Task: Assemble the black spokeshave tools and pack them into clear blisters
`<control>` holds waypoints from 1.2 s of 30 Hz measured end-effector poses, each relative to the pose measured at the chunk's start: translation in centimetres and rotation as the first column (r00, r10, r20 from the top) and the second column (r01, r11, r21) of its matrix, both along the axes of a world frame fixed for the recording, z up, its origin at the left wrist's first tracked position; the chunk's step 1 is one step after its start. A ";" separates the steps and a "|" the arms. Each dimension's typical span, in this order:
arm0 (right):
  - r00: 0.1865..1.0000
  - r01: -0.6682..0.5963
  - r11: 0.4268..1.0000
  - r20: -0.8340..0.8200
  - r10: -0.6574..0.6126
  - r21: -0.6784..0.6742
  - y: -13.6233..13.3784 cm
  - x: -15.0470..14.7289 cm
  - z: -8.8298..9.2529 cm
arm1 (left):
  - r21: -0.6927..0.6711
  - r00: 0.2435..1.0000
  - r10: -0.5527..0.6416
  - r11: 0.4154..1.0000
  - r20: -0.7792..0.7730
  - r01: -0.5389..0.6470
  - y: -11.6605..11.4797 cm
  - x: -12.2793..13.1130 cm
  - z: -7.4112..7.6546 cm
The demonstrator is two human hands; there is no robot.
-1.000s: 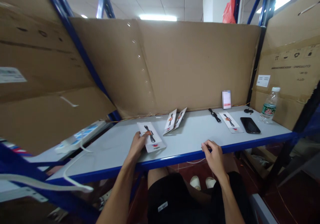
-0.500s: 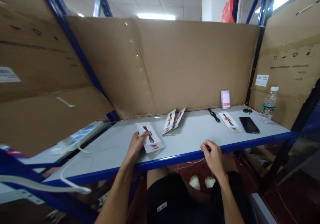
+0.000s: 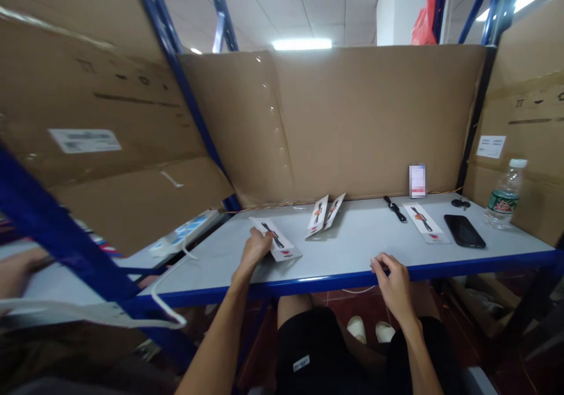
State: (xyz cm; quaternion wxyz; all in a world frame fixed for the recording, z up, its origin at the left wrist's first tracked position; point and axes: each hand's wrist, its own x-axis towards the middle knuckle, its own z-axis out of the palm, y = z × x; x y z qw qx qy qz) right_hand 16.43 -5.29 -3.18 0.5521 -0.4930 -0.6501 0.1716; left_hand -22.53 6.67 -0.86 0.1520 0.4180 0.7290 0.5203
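Observation:
My left hand [image 3: 256, 248] grips the near left edge of a white card [image 3: 278, 240] with a black watch strap on it, lying flat on the grey table [image 3: 352, 248]. My right hand [image 3: 393, 281] rests at the table's blue front edge, its fingers curled, and what they hold, if anything, is hidden. Two more strap cards [image 3: 325, 214] lean together behind the first one. Farther right lie a loose black strap [image 3: 394, 208] and another strap card [image 3: 425, 223].
A black phone [image 3: 464, 231], a water bottle [image 3: 503, 194] and a small black item [image 3: 460, 203] sit at the table's right end. Cardboard walls stand behind and on both sides. A power strip [image 3: 185, 234] with white cable lies left. Another person's hand [image 3: 17, 265] shows at far left.
The view has swung left, so everything sits farther right in the frame. Another person's hand has come into sight at far left. My hands keep their places on the card and table edge.

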 end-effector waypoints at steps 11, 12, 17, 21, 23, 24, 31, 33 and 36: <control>1.000 -0.002 1.000 -0.013 0.002 -0.004 0.2 0.0 -0.2 | -0.156 0.967 0.156 0.970 -0.201 -0.189 0.8 -1.2 1.4; 1.000 0.000 1.000 -0.012 0.000 0.001 0.2 0.0 -0.1 | -0.151 0.965 0.153 0.971 -0.211 -0.187 0.9 -1.1 1.4; 1.000 0.012 1.000 -0.002 -0.012 0.019 0.1 -0.2 -0.1 | -0.114 0.961 0.171 0.973 -0.219 -0.199 2.1 -0.5 1.4; 1.000 0.020 1.000 0.004 -0.020 0.012 0.1 -0.2 -0.3 | -0.110 0.965 0.179 0.973 -0.189 -0.202 3.3 -0.7 1.9; 1.000 0.016 1.000 0.001 -0.016 0.017 0.2 -0.2 -0.3 | -0.107 0.966 0.178 0.974 -0.186 -0.200 3.3 -1.0 2.4; 1.000 0.013 1.000 0.000 -0.013 0.019 0.2 -0.2 -0.3 | -0.109 0.960 0.165 0.975 -0.226 -0.193 3.2 -1.2 2.7; 1.000 0.021 0.999 0.009 -0.021 0.032 0.2 -0.3 -0.4 | -0.125 0.727 -0.039 0.990 -0.685 -0.065 2.7 1.8 6.0; 1.000 0.020 0.999 0.011 -0.021 0.031 0.2 -0.3 -0.4 | -0.206 0.621 -0.156 0.979 -0.768 -0.008 3.9 4.5 6.9; 1.000 0.008 1.000 0.012 -0.008 0.025 0.2 -0.3 -0.4 | -0.381 0.527 -0.348 0.923 -0.775 0.049 6.9 8.3 7.6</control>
